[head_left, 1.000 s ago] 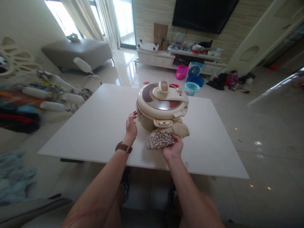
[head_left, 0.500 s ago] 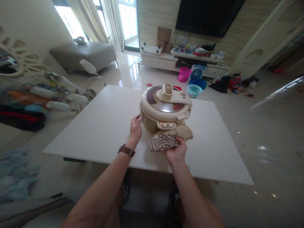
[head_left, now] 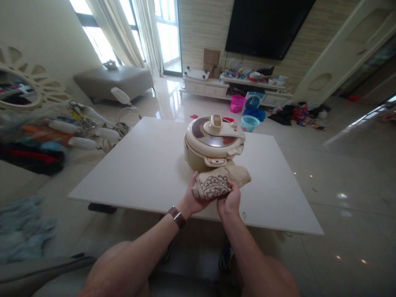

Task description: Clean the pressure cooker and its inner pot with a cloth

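Note:
Both my hands hold a folded beige towel [head_left: 213, 183] with a dark scroll pattern, just in front of the cooker. My left hand [head_left: 194, 200] is closed round its left end, thumb on top and fingers underneath. My right hand [head_left: 230, 200] grips its lower right part, with the thumb pressed on the cloth. Behind the towel, a cream electric pressure cooker [head_left: 199, 160] stands upright on the white table [head_left: 139, 169], its lid on and its front handle facing me. The towel hides part of the cooker's lower front.
Past the table's far edge stand a turquoise basket [head_left: 250, 123] and a pink basket [head_left: 237, 103] on the floor. A lamp with several white shades [head_left: 82, 143] is close to the table's left side. A grey bench [head_left: 114, 82] sits by the window.
My left hand has left the cooker's left side and come down to the right, onto the towel's left end. My right hand keeps its hold on the towel.

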Motion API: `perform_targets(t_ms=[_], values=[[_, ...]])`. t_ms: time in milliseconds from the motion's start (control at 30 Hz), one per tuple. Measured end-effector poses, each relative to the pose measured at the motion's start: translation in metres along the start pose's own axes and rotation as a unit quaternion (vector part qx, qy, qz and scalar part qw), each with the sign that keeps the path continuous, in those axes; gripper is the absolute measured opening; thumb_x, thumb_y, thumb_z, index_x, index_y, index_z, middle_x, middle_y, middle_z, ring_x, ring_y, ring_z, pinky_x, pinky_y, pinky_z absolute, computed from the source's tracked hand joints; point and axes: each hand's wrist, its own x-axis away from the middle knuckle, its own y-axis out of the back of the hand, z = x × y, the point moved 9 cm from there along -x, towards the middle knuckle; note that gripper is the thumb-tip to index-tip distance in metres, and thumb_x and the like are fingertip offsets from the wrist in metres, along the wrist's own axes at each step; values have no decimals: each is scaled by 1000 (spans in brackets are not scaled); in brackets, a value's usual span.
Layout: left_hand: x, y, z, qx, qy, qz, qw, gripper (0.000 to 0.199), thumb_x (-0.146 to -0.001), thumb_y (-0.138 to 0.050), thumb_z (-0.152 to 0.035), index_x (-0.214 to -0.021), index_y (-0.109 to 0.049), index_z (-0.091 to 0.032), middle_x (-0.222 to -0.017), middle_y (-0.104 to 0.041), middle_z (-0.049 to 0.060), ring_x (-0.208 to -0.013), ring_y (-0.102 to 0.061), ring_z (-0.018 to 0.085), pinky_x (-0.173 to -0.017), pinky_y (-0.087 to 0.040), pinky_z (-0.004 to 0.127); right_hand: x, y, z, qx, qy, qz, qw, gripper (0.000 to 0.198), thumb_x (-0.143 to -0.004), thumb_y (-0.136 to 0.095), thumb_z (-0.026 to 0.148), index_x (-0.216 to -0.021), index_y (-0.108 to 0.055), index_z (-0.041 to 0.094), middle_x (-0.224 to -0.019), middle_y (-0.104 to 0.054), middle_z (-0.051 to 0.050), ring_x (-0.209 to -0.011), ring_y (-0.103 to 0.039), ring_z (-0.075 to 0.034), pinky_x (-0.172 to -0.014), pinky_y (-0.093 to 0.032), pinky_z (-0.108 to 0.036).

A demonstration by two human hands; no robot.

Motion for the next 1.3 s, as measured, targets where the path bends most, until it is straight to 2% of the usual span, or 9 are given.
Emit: perform_targets(t_ms=[100, 233, 367, 500, 633, 733, 833, 1067, 1300], values=[[6, -7, -8, -22, 13, -19, 999, 54, -92, -65, -35, -138, -61, -7, -114, -79, 16, -104, -77, 28, -101, -58, 42, 14, 8, 16, 35, 43, -47, 997, 21, -66, -75, 26, -86, -69, 19, -83, -75, 2, -85, -70, -20, -80, -58, -32], [22, -10, -37, -59, 11, -38, 997, 39, -87, -64, -23, -121, -70, -4, -97, -81, 17, -97, -79, 31, -96, -62, 46, 23, -4, 36, 103, 120, 43, 987, 24, -77, -72, 38, -93, -74, 20, -90, -74, 0, -92, -66, -20, -83, -52, -33], [53, -9, -117, -74, -158, -65, 983, 35, -82, -63, -23, -114, -73, -12, -95, -82, 12, -100, -79, 34, -96, -62, 56, 26, -17, 29, 163, 117, 129, 971, 38, -86, -61, 50, -107, -77, 23, -94, -69, -2, -90, -61, -19, -70, -44, -29], [91, 4, -203, -76, -404, -133, 902, 32, -83, -64, -26, -114, -74, -22, -107, -82, 6, -110, -77, 29, -100, -62, 53, 26, -28, 13, 194, 83, 175, 962, 37, -88, -59, 51, -104, -76, 21, -87, -66, -3, -83, -59, -18, -68, -42, -30], [100, 17, -239, -121, -557, -209, 795, 31, -84, -69, -31, -112, -73, -21, -120, -79, 8, -131, -67, 26, -117, -51, 46, 26, -39, 11, 248, 97, 181, 947, 23, -84, -65, 44, -86, -68, 21, -76, -62, 0, -74, -56, -18, -68, -42, -31], [102, 8, -238, -237, -649, -275, 668, 37, -83, -78, -35, -118, -72, -24, -135, -72, 6, -150, -50, 23, -131, -29, 45, 28, -41, 22, 274, 123, 152, 942, 19, -81, -68, 40, -85, -61, 23, -75, -58, 3, -71, -55, -17, -68, -43, -32], [75, -15, -217, -383, -623, -278, 623, 42, -88, -76, -43, -124, -71, -24, -146, -65, 8, -158, -36, 24, -136, -13, 44, 36, -42, 40, 284, 151, 122, 939, 19, -80, -69, 36, -90, -59, 24, -79, -57, 3, -74, -55, -17, -69, -45, -32], [28, -91, -146, -689, -575, -148, 415, 61, -85, -68, -22, -145, -60, -19, -152, -55, 18, -153, -39, 37, -131, -28, 53, 66, -65, 69, 275, 75, 194, 939, 29, -71, -74, 33, -94, -59, 24, -82, -58, 3, -75, -56, -17, -67, -45, -30], [27, -105, -137, -749, -513, -173, 382, 78, -73, -65, -3, -145, -65, -33, -149, -51, 12, -152, -32, 43, -129, -24, 62, 120, -105, 94, 303, -75, 311, 898, 25, -66, -71, 25, -88, -61, 24, -82, -59, 2, -76, -56, -16, -68, -46, -28]])
